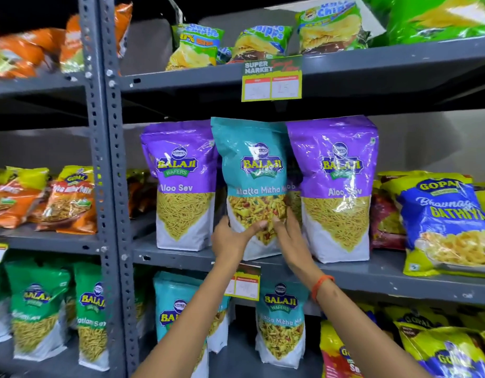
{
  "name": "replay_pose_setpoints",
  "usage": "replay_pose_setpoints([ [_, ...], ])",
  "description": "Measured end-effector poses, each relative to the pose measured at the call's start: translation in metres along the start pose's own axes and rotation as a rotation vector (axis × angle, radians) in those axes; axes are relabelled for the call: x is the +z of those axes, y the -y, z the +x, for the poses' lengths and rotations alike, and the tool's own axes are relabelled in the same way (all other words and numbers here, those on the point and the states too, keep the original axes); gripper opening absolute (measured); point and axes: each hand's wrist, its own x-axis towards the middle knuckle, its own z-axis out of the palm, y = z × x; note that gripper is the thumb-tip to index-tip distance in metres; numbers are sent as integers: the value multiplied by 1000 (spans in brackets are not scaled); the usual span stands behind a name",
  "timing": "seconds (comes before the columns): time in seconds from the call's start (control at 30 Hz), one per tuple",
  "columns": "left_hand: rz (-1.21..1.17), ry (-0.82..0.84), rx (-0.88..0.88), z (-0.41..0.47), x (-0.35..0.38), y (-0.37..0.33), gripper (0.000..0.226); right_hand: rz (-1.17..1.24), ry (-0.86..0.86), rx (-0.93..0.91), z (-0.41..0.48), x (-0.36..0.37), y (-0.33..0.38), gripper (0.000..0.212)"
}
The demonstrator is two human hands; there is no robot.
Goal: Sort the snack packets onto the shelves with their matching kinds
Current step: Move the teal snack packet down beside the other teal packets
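Observation:
A teal Khatta Mitha Mix packet (253, 173) stands upright on the middle shelf (372, 271), between two purple Aloo Sev packets (181, 184) (338, 186). My left hand (231, 238) grips its lower left edge, thumb across the front. My right hand (289, 236), an orange band on its wrist, holds the lower right side. On the shelf below stand two more teal Khatta Mitha Mix packets (280, 323) (175, 312), the left one partly hidden by my left arm.
Green chips bags (263, 42) lie on the top shelf, with a price tag (272, 79) on its edge. A blue Gopal Gathiya bag (448, 225) leans at the right. Green Ratlami Sev packets (36, 306) and orange packets (69, 197) fill the left rack beyond the grey upright (110, 159).

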Motion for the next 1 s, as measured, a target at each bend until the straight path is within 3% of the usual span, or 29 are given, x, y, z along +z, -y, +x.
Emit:
replay_pose_setpoints([
  [0.17, 143, -195, 80, -21, -26, -5, 82, 111, 110, -26, 3, -2, -2, 55],
  [0.27, 97, -177, 117, -31, -52, -5, 87, 137, 154, -100, -3, -1, -4, 50],
  [0.37, -36, -63, 61, -33, -77, -3, 94, 218, 197, -107, -12, 2, 0, 40],
  [0.43, -115, 10, 30, -38, -90, -4, 91, 314, 227, -68, -21, 5, 6, 44],
  [0.63, -236, 193, -17, -79, -117, 10, 51, 330, 293, 9, -67, 6, 3, 33],
  [0.77, -190, 308, -33, -101, -112, 51, 38, 266, 338, 77, -100, 1, -29, 34],
  [1.0, 32, 530, -154, -123, -84, 147, 55, 124, 346, 252, -150, 1, -115, 48],
])
